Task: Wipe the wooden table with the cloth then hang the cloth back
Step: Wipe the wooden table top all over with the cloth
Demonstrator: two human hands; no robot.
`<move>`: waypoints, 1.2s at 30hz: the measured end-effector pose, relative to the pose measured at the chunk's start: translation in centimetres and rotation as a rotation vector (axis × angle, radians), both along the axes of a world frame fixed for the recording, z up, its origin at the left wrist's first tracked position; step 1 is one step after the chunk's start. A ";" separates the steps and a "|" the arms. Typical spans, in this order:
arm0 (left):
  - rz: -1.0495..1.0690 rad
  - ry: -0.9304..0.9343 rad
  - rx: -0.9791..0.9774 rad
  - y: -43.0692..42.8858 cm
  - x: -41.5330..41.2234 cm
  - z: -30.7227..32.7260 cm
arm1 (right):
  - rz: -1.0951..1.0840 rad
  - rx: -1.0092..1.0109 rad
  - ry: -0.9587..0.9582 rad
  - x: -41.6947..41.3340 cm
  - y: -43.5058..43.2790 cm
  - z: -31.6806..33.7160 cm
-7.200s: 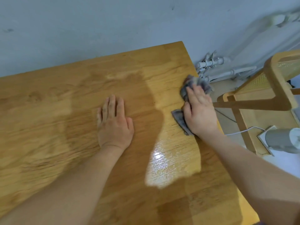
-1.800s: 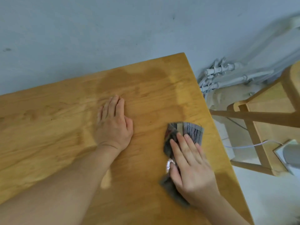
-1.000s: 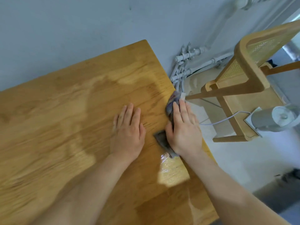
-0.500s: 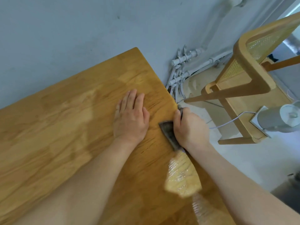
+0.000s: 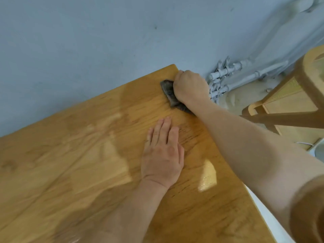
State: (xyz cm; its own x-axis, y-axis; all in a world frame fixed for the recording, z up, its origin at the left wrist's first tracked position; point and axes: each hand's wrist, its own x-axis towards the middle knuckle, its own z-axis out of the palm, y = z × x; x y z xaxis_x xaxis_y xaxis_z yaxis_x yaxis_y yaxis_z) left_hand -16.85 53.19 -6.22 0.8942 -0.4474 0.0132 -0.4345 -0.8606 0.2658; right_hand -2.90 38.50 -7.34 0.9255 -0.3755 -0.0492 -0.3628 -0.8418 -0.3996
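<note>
1. I see my right hand (image 5: 190, 86) in the upper middle of the frame, fingers curled down and gripping the grey cloth (image 5: 169, 92).
2. The cloth lies bunched on the wooden table (image 5: 70, 155), at its far corner next to the wall (image 5: 87, 41).
3. My left hand (image 5: 162, 155) lies flat at frame centre, fingers straight, holding nothing.
4. White pipes (image 5: 228, 76) and a wooden chair (image 5: 298, 102) sit at the right.

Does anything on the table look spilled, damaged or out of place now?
Nothing stands out. The right hand grips the grey cloth at the far right corner of the wooden table, the left hand lies flat, and the glossy patch near the right edge looks like reflected light.
</note>
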 end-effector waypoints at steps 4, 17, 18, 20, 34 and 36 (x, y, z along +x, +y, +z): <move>0.017 -0.002 0.010 0.1 1.0 -0.1 | -0.013 0.034 0.012 2.9 0.0 -0.5; 0.008 -0.027 -0.020 0.1 0.1 -0.6 | 0.025 0.032 -0.077 2.2 1.3 1.4; 0.010 -0.025 -0.025 0.2 0.3 -0.6 | 0.017 0.110 -0.001 0.8 0.9 1.1; 0.018 -0.029 -0.035 0.2 0.7 -0.6 | -0.012 0.160 0.034 -2.3 0.3 1.0; 0.004 -0.029 -0.056 0.0 0.1 0.1 | -0.159 0.093 0.029 -22.9 -0.8 0.6; 0.007 -0.040 -0.056 0.0 0.2 0.2 | -0.181 0.078 0.044 -26.3 -1.0 0.8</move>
State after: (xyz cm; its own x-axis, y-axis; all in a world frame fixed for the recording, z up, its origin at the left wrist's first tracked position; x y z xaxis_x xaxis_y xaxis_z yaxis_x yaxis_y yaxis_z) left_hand -16.61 53.22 -6.07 0.8955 -0.4390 0.0736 -0.4400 -0.8477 0.2964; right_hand -29.24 37.50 -6.55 0.8394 -0.5292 -0.1238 -0.5242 -0.7282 -0.4416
